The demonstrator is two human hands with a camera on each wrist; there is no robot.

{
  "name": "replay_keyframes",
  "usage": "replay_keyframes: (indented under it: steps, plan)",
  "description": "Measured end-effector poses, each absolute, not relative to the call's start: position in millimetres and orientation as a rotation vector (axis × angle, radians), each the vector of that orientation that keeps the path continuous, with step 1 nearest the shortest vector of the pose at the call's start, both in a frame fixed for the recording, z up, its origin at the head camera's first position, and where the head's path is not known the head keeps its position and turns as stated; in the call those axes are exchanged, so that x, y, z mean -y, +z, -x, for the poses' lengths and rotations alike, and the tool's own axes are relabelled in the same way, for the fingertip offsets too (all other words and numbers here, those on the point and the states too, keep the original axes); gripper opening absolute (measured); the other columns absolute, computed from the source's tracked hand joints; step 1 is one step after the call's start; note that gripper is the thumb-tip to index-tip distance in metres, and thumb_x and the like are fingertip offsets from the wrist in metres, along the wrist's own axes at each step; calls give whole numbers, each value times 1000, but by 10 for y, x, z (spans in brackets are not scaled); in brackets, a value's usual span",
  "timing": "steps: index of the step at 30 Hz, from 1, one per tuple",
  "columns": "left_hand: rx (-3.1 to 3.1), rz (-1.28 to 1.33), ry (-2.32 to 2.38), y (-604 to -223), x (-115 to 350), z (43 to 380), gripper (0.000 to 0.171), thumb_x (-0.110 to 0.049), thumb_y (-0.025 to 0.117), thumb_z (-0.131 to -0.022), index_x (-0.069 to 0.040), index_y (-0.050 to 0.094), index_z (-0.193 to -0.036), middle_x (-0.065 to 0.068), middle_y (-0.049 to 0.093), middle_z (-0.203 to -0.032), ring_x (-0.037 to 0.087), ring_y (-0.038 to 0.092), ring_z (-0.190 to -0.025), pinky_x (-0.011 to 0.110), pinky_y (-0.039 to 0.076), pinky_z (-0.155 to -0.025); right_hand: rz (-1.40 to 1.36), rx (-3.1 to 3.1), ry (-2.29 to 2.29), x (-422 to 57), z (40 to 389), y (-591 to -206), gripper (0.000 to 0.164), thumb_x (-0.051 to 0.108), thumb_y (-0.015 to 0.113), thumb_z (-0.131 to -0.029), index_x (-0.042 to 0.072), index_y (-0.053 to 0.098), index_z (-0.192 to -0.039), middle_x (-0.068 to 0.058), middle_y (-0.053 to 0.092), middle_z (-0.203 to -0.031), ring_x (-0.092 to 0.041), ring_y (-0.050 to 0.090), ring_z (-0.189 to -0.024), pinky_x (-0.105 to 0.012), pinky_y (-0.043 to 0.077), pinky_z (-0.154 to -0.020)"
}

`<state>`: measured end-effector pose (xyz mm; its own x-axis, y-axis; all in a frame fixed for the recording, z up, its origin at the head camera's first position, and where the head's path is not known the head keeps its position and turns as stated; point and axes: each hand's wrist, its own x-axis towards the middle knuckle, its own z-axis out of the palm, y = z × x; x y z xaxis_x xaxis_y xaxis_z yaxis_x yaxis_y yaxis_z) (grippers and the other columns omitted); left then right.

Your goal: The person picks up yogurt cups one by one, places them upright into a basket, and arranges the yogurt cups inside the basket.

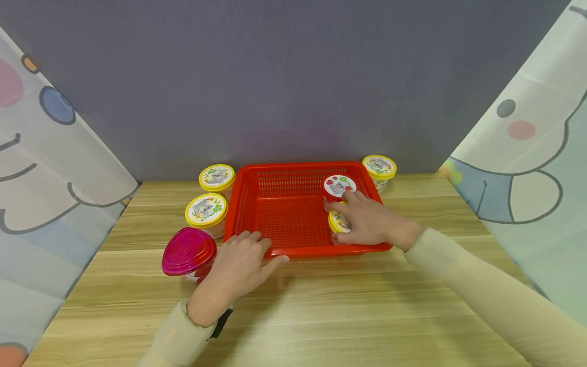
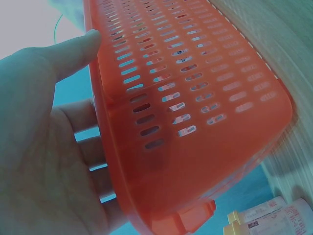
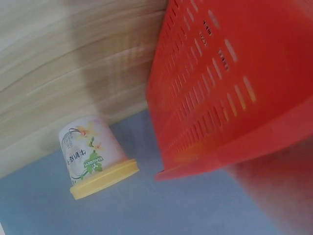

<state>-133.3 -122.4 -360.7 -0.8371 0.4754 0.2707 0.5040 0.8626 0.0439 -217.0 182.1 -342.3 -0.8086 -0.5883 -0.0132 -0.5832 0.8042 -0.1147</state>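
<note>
A red plastic basket with slotted sides stands on the table. Inside its right part, my right hand holds a yellow-lidded cup by the lid, thumb on the near side and fingers on the far side. Right behind that cup stands a red-lidded cup. My left hand rests at the basket's front left corner, thumb along the front rim. In the left wrist view its fingers are spread and pass behind the rim, which hides their tips.
Left of the basket stand two yellow-lidded cups and, nearer, a tub with a magenta lid beside my left hand. Another yellow-lidded cup is at the back right corner. A grey panel rises behind the table.
</note>
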Motion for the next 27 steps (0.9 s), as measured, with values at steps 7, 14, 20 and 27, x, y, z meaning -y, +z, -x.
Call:
replay_keyframes:
  steps: [7,14,20,27]
  plan:
    - [2799,739,-170,-3606,1229,1328,50,-59,66,-92,-10,77,-96,5,68,-87,25,63,-78,40,55,-74,954,-2934,-156,-1806,2175,-3442,72,56,70,-85,24,55,-147,-7,51,-119,-23,47,-100,-38,45,-79]
    - [2790,745,-178,-3601,1226,1331,50,-59,67,-91,-9,77,-95,5,68,-86,25,63,-77,40,55,-73,935,-2904,-140,-1815,2182,-3435,77,60,69,-85,24,51,-151,-10,51,-123,-25,48,-104,-41,47,-83]
    - [2770,754,-176,-3602,1227,1332,49,-58,68,-91,-10,77,-93,5,68,-84,23,62,-75,38,54,-71,937,-2887,-110,-1816,2186,-3408,80,64,69,-85,24,49,-152,-11,51,-125,-25,49,-103,-43,48,-80]
    - [2782,744,-174,-3601,1223,1329,50,-59,68,-91,-10,77,-94,5,68,-85,24,62,-75,39,54,-71,906,-2869,-91,-1809,2179,-3392,84,70,67,-84,26,47,-153,-16,49,-137,-34,51,-117,-54,49,-91]
